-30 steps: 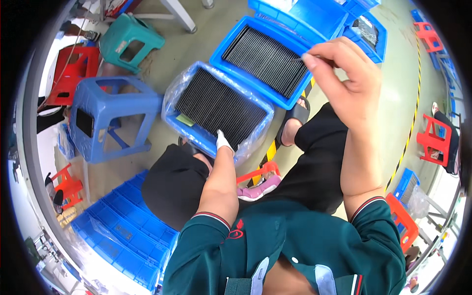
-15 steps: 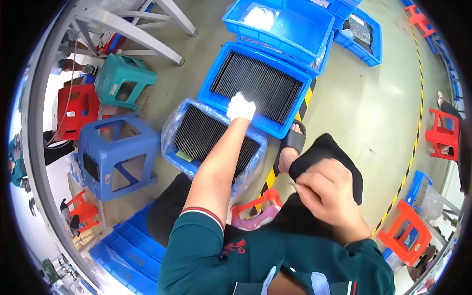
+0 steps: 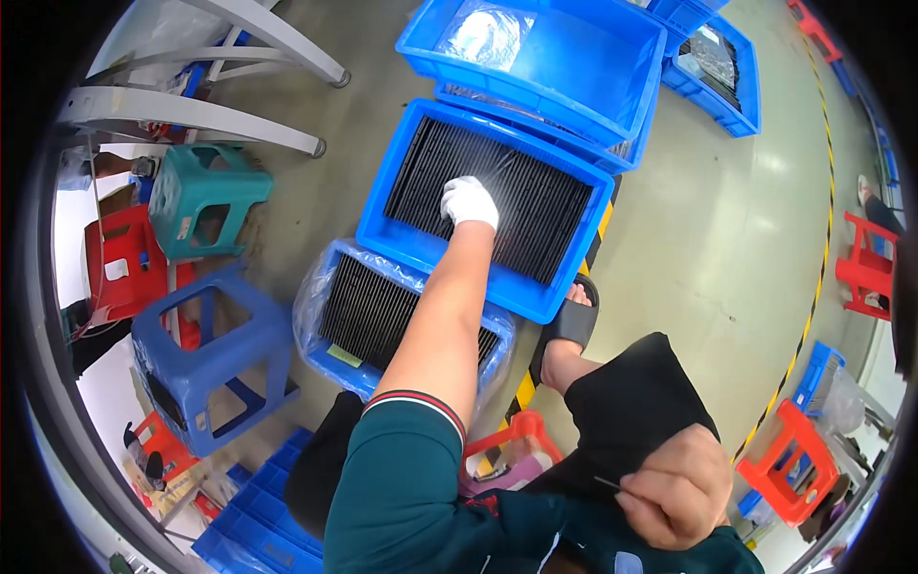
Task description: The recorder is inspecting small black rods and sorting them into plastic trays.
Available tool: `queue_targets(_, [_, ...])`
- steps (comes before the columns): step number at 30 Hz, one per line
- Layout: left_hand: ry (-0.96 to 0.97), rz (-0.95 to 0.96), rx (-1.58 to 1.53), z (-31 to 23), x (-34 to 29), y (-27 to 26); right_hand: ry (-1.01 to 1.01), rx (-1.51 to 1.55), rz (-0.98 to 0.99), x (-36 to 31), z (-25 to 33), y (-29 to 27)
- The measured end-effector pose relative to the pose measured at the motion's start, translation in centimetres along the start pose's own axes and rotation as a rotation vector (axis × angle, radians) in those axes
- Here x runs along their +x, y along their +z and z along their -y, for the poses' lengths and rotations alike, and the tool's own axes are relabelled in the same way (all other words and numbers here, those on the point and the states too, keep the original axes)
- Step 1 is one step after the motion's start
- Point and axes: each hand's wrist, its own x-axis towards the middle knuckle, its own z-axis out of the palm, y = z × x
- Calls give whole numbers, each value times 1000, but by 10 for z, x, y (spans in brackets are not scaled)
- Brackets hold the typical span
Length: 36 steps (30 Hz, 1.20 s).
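My left hand (image 3: 469,200), in a white glove, reaches out over the far blue bin (image 3: 384,206) and rests on the rows of thin dark strips (image 3: 535,215) packed in it. My right hand (image 3: 671,488) is bare and sits low by my right knee, fingers closed around a thin dark strip whose tip sticks out to the left. A nearer blue bin (image 3: 330,359), lined with clear plastic and also full of dark strips, lies under my left forearm.
More blue bins (image 3: 535,53) stand beyond, one with a plastic bag inside. A blue stool (image 3: 206,354), a teal stool (image 3: 206,201) and a red stool (image 3: 120,263) stand at left. Stacked blue crates (image 3: 253,521) lie bottom left. Red stools (image 3: 789,459) stand at right by a yellow-black floor line.
My left hand moved from the near bin out to the far bin. My right hand dropped from high at the right down to my knee, still holding the thin strip.
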Motion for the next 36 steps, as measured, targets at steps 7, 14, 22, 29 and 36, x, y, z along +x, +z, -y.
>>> queue_targets(7, [-13, 57, -158, 11, 28, 5, 22, 19, 16, 3, 0, 2])
queue_targets(14, [43, 192, -338, 21, 27, -20, 40, 62, -7, 2, 3, 2])
queue_targets(22, [32, 1341, -2104, 87, -49, -26, -33, 23, -10, -1, 21, 8])
queue_targets(29, [219, 1124, -2693, 159, -208, -87, -76, 126, -37, -7, 49, 38])
queue_targets(36, [159, 755, -3011, 236, -314, -144, 23, 270, -94, -5, 67, 77])
